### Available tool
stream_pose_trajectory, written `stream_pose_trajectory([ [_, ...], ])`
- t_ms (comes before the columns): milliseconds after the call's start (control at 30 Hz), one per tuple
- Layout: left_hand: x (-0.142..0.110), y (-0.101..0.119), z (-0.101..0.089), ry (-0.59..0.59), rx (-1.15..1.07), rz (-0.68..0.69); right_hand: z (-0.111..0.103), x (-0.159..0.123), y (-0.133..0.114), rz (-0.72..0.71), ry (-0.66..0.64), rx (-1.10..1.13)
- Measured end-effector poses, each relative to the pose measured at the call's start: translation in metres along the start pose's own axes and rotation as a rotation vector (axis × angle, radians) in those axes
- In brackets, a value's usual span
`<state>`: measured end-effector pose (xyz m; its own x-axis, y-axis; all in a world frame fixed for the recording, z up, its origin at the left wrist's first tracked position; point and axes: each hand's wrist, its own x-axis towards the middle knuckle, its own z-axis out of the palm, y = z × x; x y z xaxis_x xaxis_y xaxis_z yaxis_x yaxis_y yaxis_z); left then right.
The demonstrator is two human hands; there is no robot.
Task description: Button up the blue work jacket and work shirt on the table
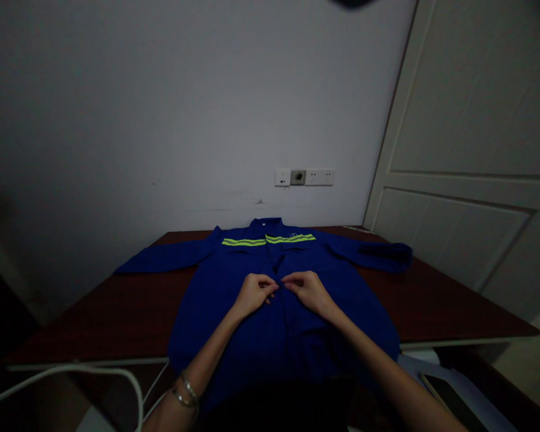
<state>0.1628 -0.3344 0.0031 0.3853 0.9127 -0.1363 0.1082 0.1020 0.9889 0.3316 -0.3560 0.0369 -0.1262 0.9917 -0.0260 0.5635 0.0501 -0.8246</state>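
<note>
A blue work jacket (234, 312) with yellow-green reflective strips across the chest lies front side up, its collar toward the wall and its sleeves spread to both sides. The lower part hangs over the near table edge. At the middle of the front opening, my left hand (255, 293) pinches one edge of the jacket between thumb and fingers. Close beside it, my right hand (306, 289) pinches the facing edge. The fingertips nearly meet, and the fabric between them is slightly raised. Whether a button or snap sits there is too small to tell.
The jacket lies on a dark red-brown table (436, 300) against a pale wall with sockets (319, 177). A white door (468, 150) stands at the right. A white cable (94, 370) curves in front at lower left. Below the table's right edge is a dark flat object (452, 399).
</note>
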Motion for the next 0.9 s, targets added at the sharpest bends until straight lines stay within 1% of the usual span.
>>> stream_pose_trajectory([
  [167,-0.001,0.001,-0.001,-0.009,-0.033,0.016,-0.001,0.006,0.010,0.092,-0.039,0.173],
  [333,-0.003,0.001,-0.001,0.011,-0.046,0.040,0.001,0.010,0.015,0.158,-0.056,0.265],
  [567,-0.003,-0.002,-0.003,0.044,-0.086,0.080,0.003,0.013,0.018,0.175,-0.046,0.345],
  [667,-0.005,0.000,-0.002,0.073,-0.074,0.094,0.006,0.012,0.017,0.180,-0.010,0.384],
  [800,-0.006,0.005,0.001,0.130,-0.047,0.130,0.013,0.013,0.014,0.166,0.078,0.423],
  [900,-0.006,0.004,-0.002,0.180,-0.053,0.137,0.007,0.016,0.018,0.145,0.169,0.422],
])
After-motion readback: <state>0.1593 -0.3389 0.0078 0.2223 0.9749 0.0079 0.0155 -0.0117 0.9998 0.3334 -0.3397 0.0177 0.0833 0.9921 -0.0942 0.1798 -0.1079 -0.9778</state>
